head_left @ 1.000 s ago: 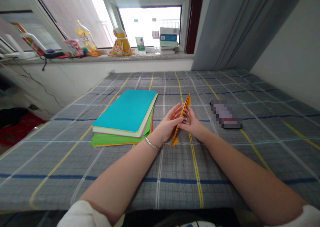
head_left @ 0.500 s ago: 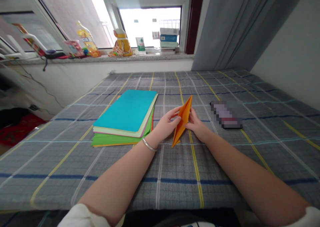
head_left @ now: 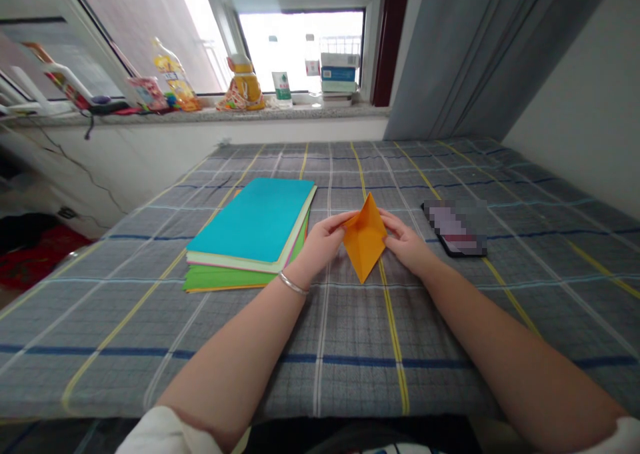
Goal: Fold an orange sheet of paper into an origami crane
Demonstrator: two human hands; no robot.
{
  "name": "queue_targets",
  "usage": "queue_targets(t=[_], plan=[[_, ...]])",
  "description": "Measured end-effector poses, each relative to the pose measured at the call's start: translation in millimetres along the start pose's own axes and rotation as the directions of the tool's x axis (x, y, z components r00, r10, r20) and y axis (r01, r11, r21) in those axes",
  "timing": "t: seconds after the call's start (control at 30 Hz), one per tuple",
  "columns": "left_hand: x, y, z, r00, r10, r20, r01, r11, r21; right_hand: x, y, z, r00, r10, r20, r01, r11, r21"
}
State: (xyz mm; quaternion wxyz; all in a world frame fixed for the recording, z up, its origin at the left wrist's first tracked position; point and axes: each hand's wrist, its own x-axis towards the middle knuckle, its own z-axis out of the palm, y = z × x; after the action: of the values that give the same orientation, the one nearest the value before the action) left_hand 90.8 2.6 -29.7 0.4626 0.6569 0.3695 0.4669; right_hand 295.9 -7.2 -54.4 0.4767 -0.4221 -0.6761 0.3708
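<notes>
An orange folded paper [head_left: 366,241], shaped like a diamond with creases down its face, is held up between both hands over the cloth. My left hand [head_left: 325,244], with a silver bangle on its wrist, pinches the paper's left corner. On the opposite corner, my right hand [head_left: 406,244] grips with thumb in front and fingers partly behind. The fingertips behind the paper are hidden. Left of my hands lies a stack of coloured paper [head_left: 255,221], blue on top with pale and green sheets under it.
A phone [head_left: 454,229], blurred out, lies right of my hands on the checked cloth [head_left: 200,347]. Beyond the far edge, a windowsill [head_left: 200,115] carries a juice bottle [head_left: 175,77], a yellow container [head_left: 245,84] and stacked boxes [head_left: 339,77]. A grey curtain [head_left: 460,54] hangs at right.
The orange paper has turned from a narrow, slanted edge-on view to show its broad diamond face. My hands have moved slightly apart, each now at a side corner.
</notes>
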Motion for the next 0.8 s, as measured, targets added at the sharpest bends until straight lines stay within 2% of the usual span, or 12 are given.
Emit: queue_targets(t=[0.2, 0.4, 0.5, 0.63, 0.8], plan=[[3, -11, -0.4, 1.000, 0.029, -0.001, -0.029, 0.998, 0.048, 0, -5, -9, 0.991, -0.059, -0.119, 0.026, 0.964, -0.263], [1, -11, 2.5, 0.992, 0.106, 0.074, -0.116, 0.980, 0.160, 1, -14, -7, 0.974, -0.143, -0.177, 0.032, 0.855, -0.518], [-1, -11, 2.7, 0.990, 0.125, 0.068, -0.137, 0.963, 0.230, 1, -16, -10, 0.977, -0.156, -0.142, 0.048, 0.821, -0.569], [-2, -8, -2.6, 0.992, 0.126, 0.028, -0.126, 0.896, 0.426, -1, -14, -17, 0.993, -0.112, -0.032, 0.069, 0.794, -0.604], [-6, -2, -9.6, 0.999, 0.015, 0.046, -0.040, 0.785, 0.618, -3, -12, -21, 0.995, -0.051, 0.086, 0.092, 0.802, -0.590]])
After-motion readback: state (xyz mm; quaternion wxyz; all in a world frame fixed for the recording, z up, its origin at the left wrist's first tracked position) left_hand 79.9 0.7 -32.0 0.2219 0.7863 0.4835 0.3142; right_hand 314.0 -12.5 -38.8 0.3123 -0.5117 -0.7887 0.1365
